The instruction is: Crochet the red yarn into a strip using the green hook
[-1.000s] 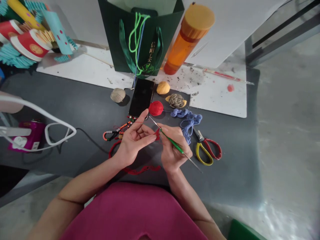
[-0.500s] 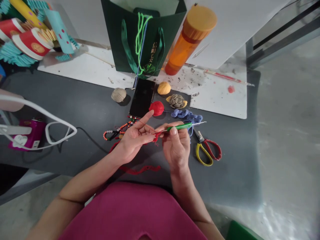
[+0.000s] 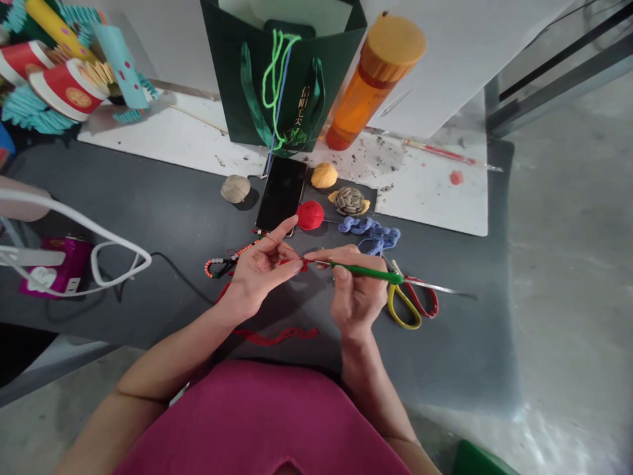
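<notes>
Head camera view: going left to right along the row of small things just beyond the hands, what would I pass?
Beige twine ball, black smartphone, red yarn ball, yellow yarn ball, coiled tan rosette, blue crocheted yarn

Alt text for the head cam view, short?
Two bare hands over a dark table: the left hand pinches red yarn work while the right hand holds a green-handled crochet hook to it. A red yarn ball and a black smartphone lie beyond.

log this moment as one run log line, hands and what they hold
left hand: pinches red crochet piece | right hand: holds green-handled crochet hook, tip at piece | nearby: red yarn ball, scissors
</notes>
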A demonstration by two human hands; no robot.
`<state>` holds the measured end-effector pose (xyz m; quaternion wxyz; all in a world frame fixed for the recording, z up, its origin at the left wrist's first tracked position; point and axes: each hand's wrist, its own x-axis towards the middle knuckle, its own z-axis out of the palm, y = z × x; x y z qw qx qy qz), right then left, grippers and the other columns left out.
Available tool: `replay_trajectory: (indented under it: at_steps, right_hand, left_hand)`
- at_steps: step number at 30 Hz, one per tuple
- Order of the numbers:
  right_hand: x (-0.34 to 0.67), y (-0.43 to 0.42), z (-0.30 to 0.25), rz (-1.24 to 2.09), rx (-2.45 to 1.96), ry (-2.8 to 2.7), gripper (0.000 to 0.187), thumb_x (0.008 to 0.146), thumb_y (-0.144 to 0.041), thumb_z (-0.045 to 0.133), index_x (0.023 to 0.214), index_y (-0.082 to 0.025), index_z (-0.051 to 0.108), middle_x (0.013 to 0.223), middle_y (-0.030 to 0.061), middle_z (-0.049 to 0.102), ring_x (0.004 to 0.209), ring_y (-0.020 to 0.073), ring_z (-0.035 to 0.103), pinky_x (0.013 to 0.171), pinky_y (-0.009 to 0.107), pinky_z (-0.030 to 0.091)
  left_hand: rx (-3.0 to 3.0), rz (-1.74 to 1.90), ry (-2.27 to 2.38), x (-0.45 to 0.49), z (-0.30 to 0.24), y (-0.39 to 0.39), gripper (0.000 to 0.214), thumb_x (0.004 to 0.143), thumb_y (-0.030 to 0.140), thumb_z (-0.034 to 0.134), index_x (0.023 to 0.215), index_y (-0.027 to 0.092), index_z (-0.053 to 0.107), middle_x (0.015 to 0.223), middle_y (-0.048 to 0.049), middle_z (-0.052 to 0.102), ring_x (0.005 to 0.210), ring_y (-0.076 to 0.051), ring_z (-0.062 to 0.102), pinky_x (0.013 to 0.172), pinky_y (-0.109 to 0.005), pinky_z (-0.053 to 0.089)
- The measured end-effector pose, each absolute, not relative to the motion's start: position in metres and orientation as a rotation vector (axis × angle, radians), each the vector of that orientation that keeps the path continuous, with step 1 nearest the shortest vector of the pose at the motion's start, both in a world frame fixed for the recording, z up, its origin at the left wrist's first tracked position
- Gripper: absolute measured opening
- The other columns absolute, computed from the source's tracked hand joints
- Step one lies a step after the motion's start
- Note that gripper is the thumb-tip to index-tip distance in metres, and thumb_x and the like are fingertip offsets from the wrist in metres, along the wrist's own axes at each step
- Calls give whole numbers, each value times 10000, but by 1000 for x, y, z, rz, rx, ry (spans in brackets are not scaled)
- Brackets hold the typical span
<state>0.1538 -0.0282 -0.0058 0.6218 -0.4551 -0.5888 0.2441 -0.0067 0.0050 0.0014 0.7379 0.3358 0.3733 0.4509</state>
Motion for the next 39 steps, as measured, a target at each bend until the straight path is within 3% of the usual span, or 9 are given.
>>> replay_trajectory:
  at_steps: [7,10,14,19,22,26,30,36,39]
  right_hand:
    - [149,-30,-10,322,-1060,-1541,383,925,-121,766,1211,-375,784,1085,-6,878,909,209,828,756,388,667]
    - [147,-37,-13,425,-1130,-1375,270,949,-165,748,1148,-340,804,1027,2,880,847,207,823,743,383,663]
    - [146,-39,-18,611,-1260,-1046,72,1001,-306,698,1051,-306,751,876,-9,839,600,161,744,562,320,581]
    - [144,-29,-17,918,-1090,-880,127,1057,-421,597,1024,-312,652,685,-40,778,639,199,782,676,356,636]
    - [139,-28,-17,989,-1054,-832,161,1015,-455,663,993,-295,669,687,-42,766,621,183,764,649,333,633]
    - [131,-32,-20,872,-1117,-792,179,945,-446,761,951,-275,709,851,-18,795,646,149,747,576,281,595]
    - [131,-35,-17,826,-1149,-907,128,997,-401,701,986,-280,741,871,-6,814,663,148,750,586,283,600]
    - [134,-34,-10,366,-1145,-1307,160,949,-198,751,1051,-312,797,962,14,865,841,204,813,742,379,659]
    - [130,-35,-11,361,-1167,-1221,183,948,-178,748,1046,-320,808,950,2,865,846,202,814,765,388,664]
  left_hand:
    - [525,898,712,-6,5,6,589,727,266,975,1287,269,793,680,76,634,669,-70,571,718,-231,474]
    - [408,805,670,-6,5,7,509,719,255,978,1205,248,825,659,78,606,648,-64,549,719,-228,471]
    - [384,794,687,-8,4,10,510,714,230,972,1203,253,827,690,70,624,650,-70,534,697,-233,453]
    - [431,820,663,-8,3,9,456,710,292,984,1148,279,857,715,51,641,689,-76,557,732,-246,451]
    - [506,838,669,-5,3,4,489,709,312,988,1178,315,851,768,40,668,749,-97,602,789,-272,473]
    - [623,885,718,-3,4,-1,518,757,297,959,1256,324,822,817,33,676,793,-108,605,845,-294,495]
    - [648,977,735,-1,2,-1,477,766,310,948,1229,315,831,832,34,671,782,-103,605,802,-269,515]
    - [570,1011,738,2,1,-2,603,746,236,957,1320,290,781,729,62,679,707,-83,593,734,-231,495]
    - [478,957,718,3,2,-3,625,753,244,951,1348,253,761,675,81,647,658,-62,564,732,-219,482]
